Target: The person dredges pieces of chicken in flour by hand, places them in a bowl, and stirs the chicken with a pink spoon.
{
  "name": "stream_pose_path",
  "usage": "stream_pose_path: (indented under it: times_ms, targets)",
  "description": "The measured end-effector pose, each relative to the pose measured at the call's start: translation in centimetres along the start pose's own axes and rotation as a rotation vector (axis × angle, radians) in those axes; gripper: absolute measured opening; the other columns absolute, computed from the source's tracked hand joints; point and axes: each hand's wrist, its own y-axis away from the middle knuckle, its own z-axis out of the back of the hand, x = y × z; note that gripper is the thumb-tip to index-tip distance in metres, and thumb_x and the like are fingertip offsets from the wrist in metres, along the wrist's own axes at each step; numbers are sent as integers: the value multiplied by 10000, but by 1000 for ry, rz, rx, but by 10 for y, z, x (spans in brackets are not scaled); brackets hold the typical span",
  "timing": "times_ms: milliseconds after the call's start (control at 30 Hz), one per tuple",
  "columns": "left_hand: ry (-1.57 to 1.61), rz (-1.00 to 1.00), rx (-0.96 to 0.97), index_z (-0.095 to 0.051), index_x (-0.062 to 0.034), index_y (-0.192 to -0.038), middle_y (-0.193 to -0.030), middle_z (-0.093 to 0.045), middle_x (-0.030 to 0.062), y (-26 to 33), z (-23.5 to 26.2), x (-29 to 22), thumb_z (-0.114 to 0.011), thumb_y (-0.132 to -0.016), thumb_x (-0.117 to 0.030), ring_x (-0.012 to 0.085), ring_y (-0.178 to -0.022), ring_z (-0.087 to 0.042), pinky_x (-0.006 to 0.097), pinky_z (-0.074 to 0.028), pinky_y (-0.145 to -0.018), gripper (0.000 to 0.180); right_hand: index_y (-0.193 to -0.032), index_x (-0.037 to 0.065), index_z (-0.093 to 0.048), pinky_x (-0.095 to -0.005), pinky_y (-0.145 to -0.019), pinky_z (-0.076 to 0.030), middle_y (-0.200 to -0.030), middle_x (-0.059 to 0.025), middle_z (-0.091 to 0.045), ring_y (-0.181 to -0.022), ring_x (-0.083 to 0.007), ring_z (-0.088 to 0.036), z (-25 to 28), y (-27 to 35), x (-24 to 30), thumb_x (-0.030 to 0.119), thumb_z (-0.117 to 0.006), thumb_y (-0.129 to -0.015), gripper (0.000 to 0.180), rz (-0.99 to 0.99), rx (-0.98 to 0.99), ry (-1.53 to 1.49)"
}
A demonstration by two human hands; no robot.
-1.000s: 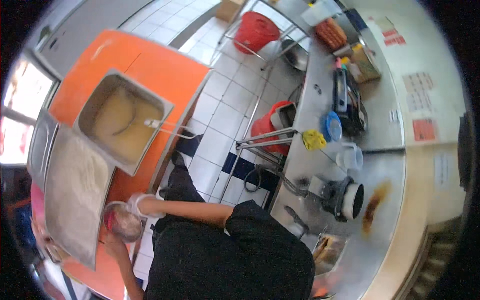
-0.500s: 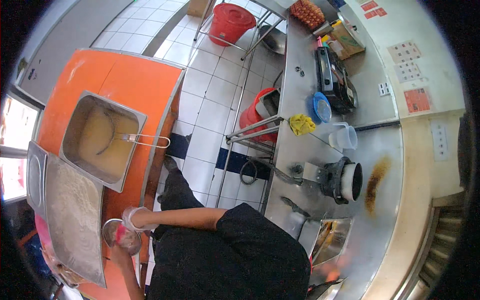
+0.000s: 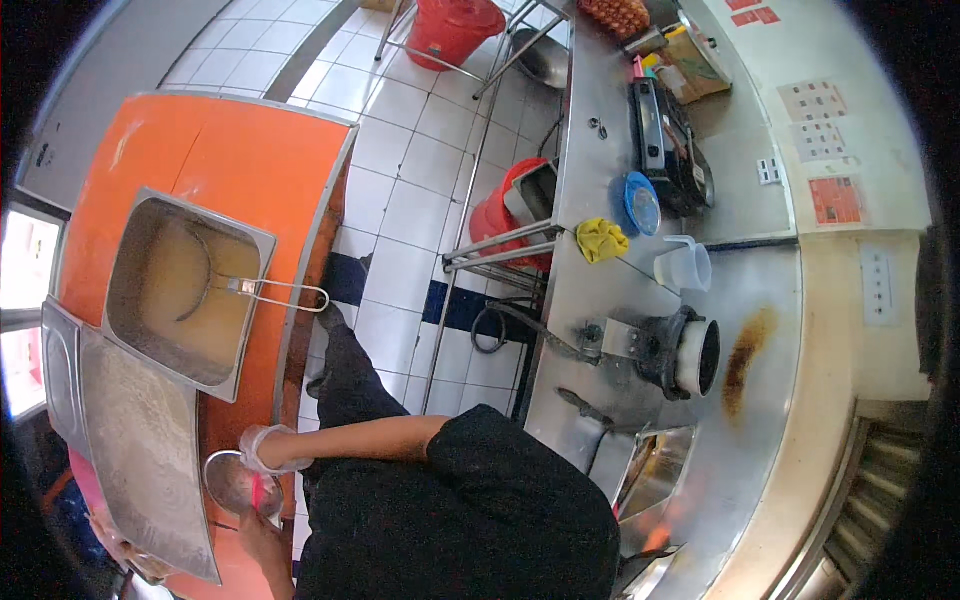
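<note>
A pan (image 3: 257, 320) and a tray (image 3: 195, 555) crowd the bowl (image 3: 225, 490) on the orange bench (image 3: 255, 150); a wire handle (image 3: 240, 286) juts past the bench edge. Across the aisle lie a cloth (image 3: 602, 241) and jug (image 3: 687, 265). The left hand (image 3: 262, 540) pinches a pink tool (image 3: 261, 492) at the bowl, now nearer the bowl's lower rim than half a second ago; the gloved right hand (image 3: 265, 449) is over the rim, fingers unclear.

At near left, the gloved right hand (image 3: 268, 448) and left hand (image 3: 260, 537) are at a bowl (image 3: 224, 484) beside a powdery tray (image 3: 187, 540). Farther stands a tub (image 3: 247, 322) of yellowish liquid (image 3: 170, 275); a yellow cloth (image 3: 602, 241) lies right.
</note>
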Motion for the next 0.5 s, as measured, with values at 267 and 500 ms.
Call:
stream_pose_path:
  times_ms: [267,500]
  targets:
    - [188,372,-26,-636,-46,-1094,-1136,-651,168,-59,-5,10,-575,-864,-154,315,-882,-665,412,-540,-698,261,-838,66,-691,-447,-727,-505,-906,-149,-681,-800,-326,-626,-19,8,-68,213,-555,-837,201,418,-298,121]
    - [223,327,-201,-653,-32,-877,-820,-652,202,-10,0,-1,-575,-789,-151,371,-743,-658,467,-527,-603,167,-1057,27,-643,-408,-735,-524,-887,-172,-684,-789,-273,-679,36,-9,38,378,-465,-957,407,-377,372,-236]
